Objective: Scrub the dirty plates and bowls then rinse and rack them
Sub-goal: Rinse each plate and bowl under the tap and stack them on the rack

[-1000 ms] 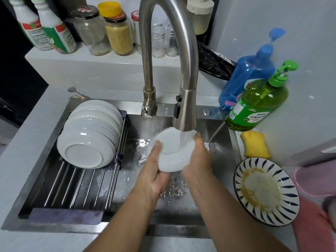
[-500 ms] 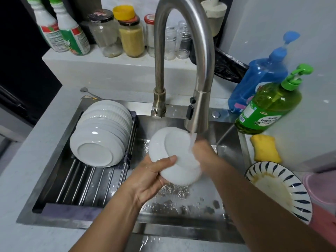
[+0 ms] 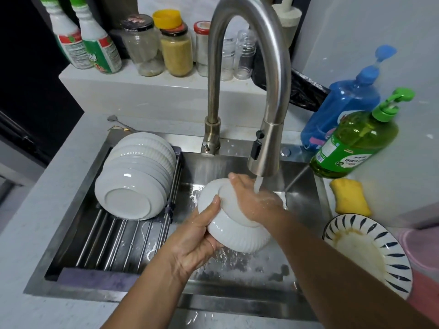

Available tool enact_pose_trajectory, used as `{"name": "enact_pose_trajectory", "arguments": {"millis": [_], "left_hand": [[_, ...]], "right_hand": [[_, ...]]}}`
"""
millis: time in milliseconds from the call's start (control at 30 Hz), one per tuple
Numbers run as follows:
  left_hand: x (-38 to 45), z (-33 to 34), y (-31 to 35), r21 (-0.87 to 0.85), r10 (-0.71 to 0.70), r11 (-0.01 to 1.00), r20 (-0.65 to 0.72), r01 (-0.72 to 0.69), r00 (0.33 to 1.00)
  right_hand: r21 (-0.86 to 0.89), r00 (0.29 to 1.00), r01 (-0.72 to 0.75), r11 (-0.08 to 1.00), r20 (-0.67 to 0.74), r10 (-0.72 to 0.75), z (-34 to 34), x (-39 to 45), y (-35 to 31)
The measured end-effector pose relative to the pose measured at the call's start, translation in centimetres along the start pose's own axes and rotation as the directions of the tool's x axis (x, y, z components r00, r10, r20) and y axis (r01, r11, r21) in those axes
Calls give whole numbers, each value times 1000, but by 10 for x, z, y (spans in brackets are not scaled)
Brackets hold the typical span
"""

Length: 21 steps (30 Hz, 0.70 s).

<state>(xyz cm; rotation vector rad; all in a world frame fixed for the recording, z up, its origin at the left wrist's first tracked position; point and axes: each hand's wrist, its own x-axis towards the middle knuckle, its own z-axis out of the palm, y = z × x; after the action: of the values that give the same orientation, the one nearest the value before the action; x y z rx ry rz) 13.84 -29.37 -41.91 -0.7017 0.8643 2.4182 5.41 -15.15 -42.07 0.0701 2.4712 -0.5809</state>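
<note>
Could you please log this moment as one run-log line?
phase: rinsing | left hand: grips white bowl | right hand: rubs bowl underside | faucet: running

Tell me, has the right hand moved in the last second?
Yes. The right hand has slid from the white bowl's right edge onto its upturned base, leftward relative to the faucet spout.

A pale grey stone-look countertop (image 3: 35, 229) is surrounding the basin on the left and near sides. A raised white ledge (image 3: 147, 91) is running along the far side. A plain light grey wall (image 3: 356, 32) is rising at the right. A dark unlit opening (image 3: 26, 79) is showing at far left.
</note>
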Motion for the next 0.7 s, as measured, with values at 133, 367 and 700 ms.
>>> {"name": "enact_pose_trajectory", "arguments": {"millis": [133,367,700], "left_hand": [[-4,-6,15,-36,-22,999,2,23,1000],[29,-26,5,229,162,970,-342,-85,926],[18,-35,24,850,656,436,-75,-296,751]], "right_hand": [[369,986,-168,914,58,158,-11,10,16],[892,914,-336,304,230,334,34,27,50],[892,846,-448,62,400,351,82,-16,7]]}}
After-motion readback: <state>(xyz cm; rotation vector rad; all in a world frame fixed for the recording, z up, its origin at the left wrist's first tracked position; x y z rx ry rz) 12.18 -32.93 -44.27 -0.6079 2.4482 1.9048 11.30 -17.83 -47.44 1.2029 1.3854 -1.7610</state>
